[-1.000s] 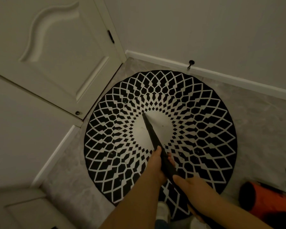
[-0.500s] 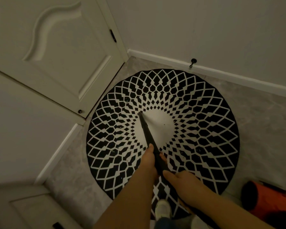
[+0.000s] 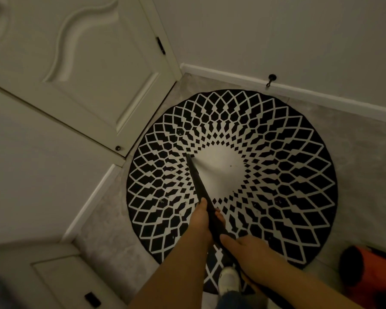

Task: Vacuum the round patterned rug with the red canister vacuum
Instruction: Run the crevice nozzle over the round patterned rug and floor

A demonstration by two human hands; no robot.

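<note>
The left hand [image 3: 200,221] is wrapped around the black vacuum wand [image 3: 201,188], thumb along its upper side and fingertips showing on the far side, while the right hand [image 3: 246,253] grips the same wand lower down, nearer the body, with the forefinger lying along it. The wand is a slim, dark, matte tube that narrows to a tip resting at the left edge of the pale bare centre of the round rug [image 3: 288,175]. The rug is flat and short-piled, black with a white lattice of diamond shapes that shrink towards the middle. Its far rim lies close to the white baseboard [image 3: 232,74], its left rim nearly touches the bottom corner of a cream panelled door [image 3: 87,70] with a raised wavy moulding, and its near rim passes under a white shoe [image 3: 228,279]. Around it runs a strip of grey, softly mottled floor [image 3: 354,139], widest on the right and narrow at the left beside a second length of baseboard. The red canister vacuum [image 3: 374,273], a smooth rounded body with a dark end, sits on the floor at the lower right, just off the rug's edge. A small dark doorstop [image 3: 271,79] stands out from the far baseboard. A cabinet front [image 3: 60,282] fills the lower left corner.
</note>
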